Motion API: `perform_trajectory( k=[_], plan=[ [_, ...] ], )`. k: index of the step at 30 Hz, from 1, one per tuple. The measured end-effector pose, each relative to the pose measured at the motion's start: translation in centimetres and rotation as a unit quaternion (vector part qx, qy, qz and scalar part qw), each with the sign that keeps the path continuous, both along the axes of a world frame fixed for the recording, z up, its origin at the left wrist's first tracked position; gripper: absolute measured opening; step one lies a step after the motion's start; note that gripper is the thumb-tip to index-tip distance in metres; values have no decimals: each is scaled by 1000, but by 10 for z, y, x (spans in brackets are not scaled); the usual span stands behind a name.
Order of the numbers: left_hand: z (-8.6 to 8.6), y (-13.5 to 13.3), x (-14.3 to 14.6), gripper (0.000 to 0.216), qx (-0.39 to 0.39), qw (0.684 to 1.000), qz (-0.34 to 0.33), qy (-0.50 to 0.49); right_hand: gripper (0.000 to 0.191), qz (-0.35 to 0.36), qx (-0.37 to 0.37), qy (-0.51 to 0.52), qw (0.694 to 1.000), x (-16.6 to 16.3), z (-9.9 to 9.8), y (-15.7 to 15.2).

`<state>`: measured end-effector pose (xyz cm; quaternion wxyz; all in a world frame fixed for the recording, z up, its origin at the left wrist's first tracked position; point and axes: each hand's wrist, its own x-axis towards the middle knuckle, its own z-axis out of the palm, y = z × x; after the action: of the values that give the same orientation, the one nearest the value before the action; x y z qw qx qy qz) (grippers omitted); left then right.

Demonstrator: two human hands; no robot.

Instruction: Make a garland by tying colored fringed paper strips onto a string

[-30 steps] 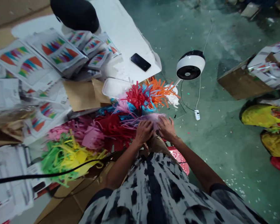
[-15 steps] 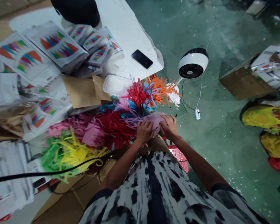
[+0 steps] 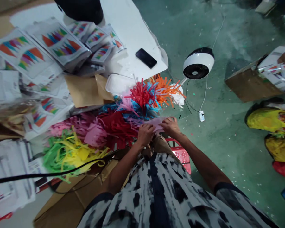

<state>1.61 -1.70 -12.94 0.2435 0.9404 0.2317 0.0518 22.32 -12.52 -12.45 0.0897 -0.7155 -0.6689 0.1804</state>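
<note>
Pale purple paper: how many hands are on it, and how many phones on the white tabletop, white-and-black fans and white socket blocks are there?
Left hand and right hand on pale purple paper: 2
Phone on white tabletop: 1
White-and-black fan: 1
White socket block: 1
Total: 5

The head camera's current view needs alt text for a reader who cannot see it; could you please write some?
A person's left hand and right hand grip a thin, pale-purple sheet. Beyond and to the left lie heaps of colourful fringed strips; farther off, a white table holds a dark phone and printed packets.
</note>
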Motion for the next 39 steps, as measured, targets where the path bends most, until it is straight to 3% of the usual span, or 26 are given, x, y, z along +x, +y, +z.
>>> perform_trajectory(
  k=[3,6,13,19,31,33,37,39],
  plan=[
    [-1,5,-8,22,-40,998,42,-5,30,-9,-25,54,998,10,4,-1],
    [-1,6,-12,15,-52,993,103,8,26,-65,-49,75,994,16,6,7],
    [-2,-2,-6,18,-35,963,263,42,30,-165,-114,42,979,11,6,33],
    [-2,-3,-2,24,-14,955,290,55,37,-184,-135,-37,973,-1,7,40],
    [1,0,-1,27,52,968,243,32,50,-174,-117,-96,973,-9,3,43],
    [2,-2,0,35,62,981,184,8,49,-176,-115,-106,972,-13,3,44],
    [2,-3,4,44,22,999,-30,-10,40,-178,-105,-113,972,-16,4,44],
    [2,-3,6,41,8,998,-57,1,34,-178,-81,-99,976,-7,4,40]
  ],
)
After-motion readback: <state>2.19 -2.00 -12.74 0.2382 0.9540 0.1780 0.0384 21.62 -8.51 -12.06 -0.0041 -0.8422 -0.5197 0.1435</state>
